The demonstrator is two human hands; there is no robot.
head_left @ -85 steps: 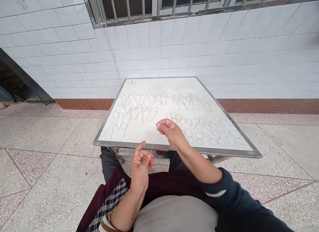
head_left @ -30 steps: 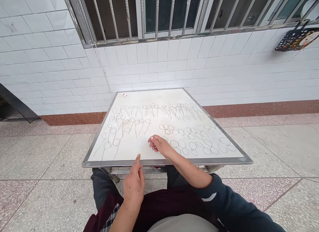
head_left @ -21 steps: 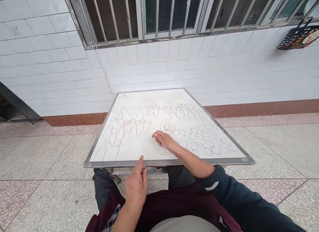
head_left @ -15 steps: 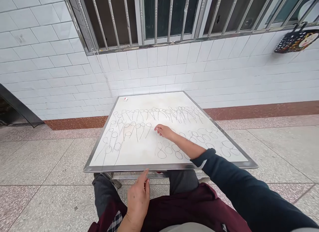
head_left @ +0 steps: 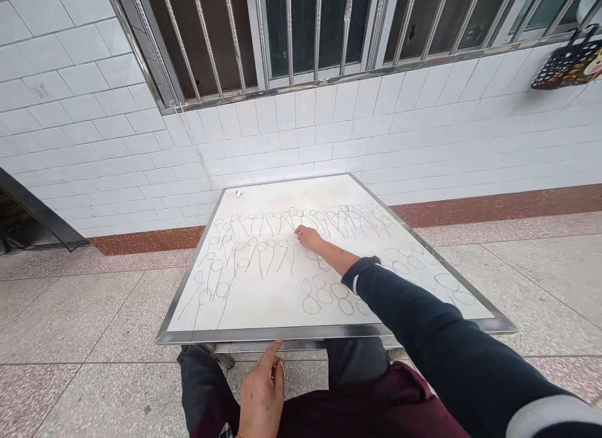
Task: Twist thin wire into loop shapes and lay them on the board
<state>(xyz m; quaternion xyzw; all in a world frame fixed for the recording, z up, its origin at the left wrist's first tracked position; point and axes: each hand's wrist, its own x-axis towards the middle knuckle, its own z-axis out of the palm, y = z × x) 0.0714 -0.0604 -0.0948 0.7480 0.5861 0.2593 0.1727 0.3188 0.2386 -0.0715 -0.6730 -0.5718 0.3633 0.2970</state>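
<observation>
The right hand [head_left: 308, 237] pinches a thin wire [head_left: 292, 262] over the table [head_left: 263, 306], just right of a looped wire [head_left: 283, 258], and should lower it gently, tail toward the near edge, without dragging its neighbour, while the left hand [head_left: 261, 393] hangs loosely spread beside that edge.

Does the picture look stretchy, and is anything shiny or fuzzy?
In the head view, the wall tiles slant and stretch toward the sides; the window bars and table's metal rim gleam; the right hand looks small and slightly soft.
</observation>
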